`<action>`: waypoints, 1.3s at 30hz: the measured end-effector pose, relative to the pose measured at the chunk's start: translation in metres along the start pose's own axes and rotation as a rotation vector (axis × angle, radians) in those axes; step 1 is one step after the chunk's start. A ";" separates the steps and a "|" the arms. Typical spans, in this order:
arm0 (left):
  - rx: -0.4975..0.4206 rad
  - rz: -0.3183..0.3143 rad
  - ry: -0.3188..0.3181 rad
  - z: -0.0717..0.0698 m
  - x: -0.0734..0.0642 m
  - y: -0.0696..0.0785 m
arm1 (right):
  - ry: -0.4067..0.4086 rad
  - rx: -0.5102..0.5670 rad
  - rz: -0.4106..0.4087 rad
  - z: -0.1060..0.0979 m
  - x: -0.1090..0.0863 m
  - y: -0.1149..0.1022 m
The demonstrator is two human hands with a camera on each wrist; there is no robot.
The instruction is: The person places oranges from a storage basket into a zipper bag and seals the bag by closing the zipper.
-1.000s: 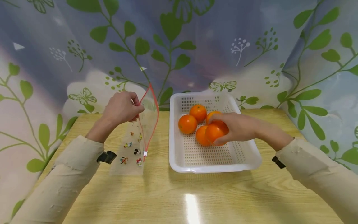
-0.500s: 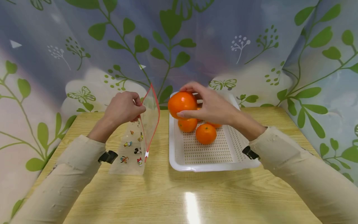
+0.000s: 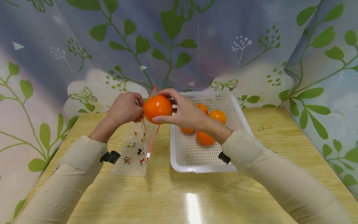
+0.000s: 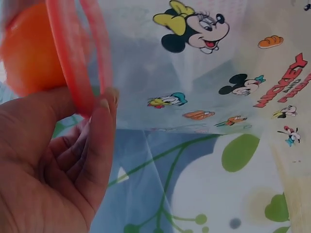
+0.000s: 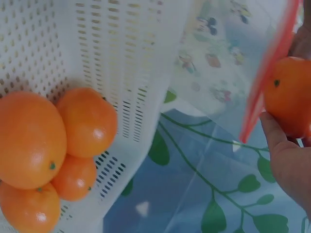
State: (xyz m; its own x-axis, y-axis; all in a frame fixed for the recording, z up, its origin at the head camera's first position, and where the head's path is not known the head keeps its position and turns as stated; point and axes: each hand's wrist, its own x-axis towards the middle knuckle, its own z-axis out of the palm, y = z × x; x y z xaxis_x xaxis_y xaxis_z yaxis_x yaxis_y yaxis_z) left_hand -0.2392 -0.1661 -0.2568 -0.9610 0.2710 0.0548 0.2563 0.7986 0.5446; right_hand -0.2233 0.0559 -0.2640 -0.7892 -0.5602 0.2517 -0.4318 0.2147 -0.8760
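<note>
My left hand point(image 3: 124, 107) pinches the red zip edge of a clear zip bag point(image 3: 130, 166) printed with cartoon figures. The bag's mouth stands open toward the right, its white slider at the near end. At that mouth, my right hand point(image 3: 185, 112) holds an orange point(image 3: 157, 109), thumb below and fingers above it. In the left wrist view, thumb and finger press on the red strip point(image 4: 73, 63), with the orange just outside it. The right wrist view has the orange point(image 5: 290, 97) right at the red edge. No fruit shows inside the bag.
A white perforated basket point(image 3: 193, 169) stands right of the bag, under my right forearm. Several other oranges point(image 3: 206, 138) lie in it, partly covered by that arm. A leaf-patterned cloth point(image 3: 212, 46) hangs behind the wooden table point(image 3: 167, 199).
My right hand has taken an orange out of the basket and carried it left to the bag's mouth. The left hand has stayed nearly in place, still pinching the bag's edge.
</note>
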 end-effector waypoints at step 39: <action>-0.287 -0.006 0.072 -0.022 -0.007 0.010 | -0.385 -0.672 0.011 0.003 0.011 -0.006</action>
State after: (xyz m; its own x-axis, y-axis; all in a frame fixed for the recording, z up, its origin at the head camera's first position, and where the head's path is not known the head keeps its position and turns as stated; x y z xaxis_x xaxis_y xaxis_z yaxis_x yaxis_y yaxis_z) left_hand -0.2326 -0.1715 -0.2337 -0.9700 0.2194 0.1044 0.2203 0.6126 0.7590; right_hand -0.2279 0.0462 -0.2571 -0.6406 -0.7675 -0.0240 -0.6942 0.5922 -0.4090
